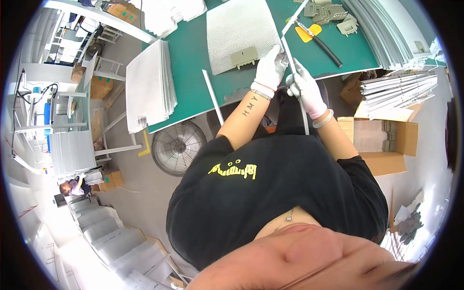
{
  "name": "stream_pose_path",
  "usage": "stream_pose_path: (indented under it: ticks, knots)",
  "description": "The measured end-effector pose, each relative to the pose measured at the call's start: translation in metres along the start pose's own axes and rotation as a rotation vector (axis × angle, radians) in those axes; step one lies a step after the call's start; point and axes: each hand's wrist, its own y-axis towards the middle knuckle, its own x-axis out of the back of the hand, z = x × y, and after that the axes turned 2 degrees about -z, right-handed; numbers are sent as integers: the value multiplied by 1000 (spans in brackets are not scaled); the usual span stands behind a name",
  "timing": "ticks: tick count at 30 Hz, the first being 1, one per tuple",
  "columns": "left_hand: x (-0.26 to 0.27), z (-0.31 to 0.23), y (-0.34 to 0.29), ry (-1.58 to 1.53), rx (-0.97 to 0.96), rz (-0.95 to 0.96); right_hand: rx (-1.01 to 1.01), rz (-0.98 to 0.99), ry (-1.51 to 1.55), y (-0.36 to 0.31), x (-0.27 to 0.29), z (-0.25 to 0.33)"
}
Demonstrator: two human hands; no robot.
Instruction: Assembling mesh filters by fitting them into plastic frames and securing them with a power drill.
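Observation:
Both my hands wear white gloves and meet at the front edge of the green table. My right hand is wrapped around a long, thin white metal strip that slants down toward my body. My left hand is closed at the same strip, higher up; its fingertips are partly hidden. At its upper end the strip meets another white strip at an angle. Beside my left hand, a beige plastic bracket lies on a silvery mesh panel. Another white strip juts over the table edge to the left.
A hammer with a black handle lies on a yellow piece, near several beige plastic parts. Mesh sheets are stacked left, grey panels right. Below stand a floor fan and an open carton.

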Motion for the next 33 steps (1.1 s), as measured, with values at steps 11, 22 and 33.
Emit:
stream_pose_path:
  ticks: [11, 22, 33]
  knots:
    - [29, 12, 27, 553, -299, 192, -9, -104, -196, -15, -13, 6]
    - [-6, 19, 3, 223, -179, 25, -17, -111, -177, -26, -10, 6]
    - [-9, 16, -11, 874, -530, 99, 2, -13, 91, -28, -5, 5]
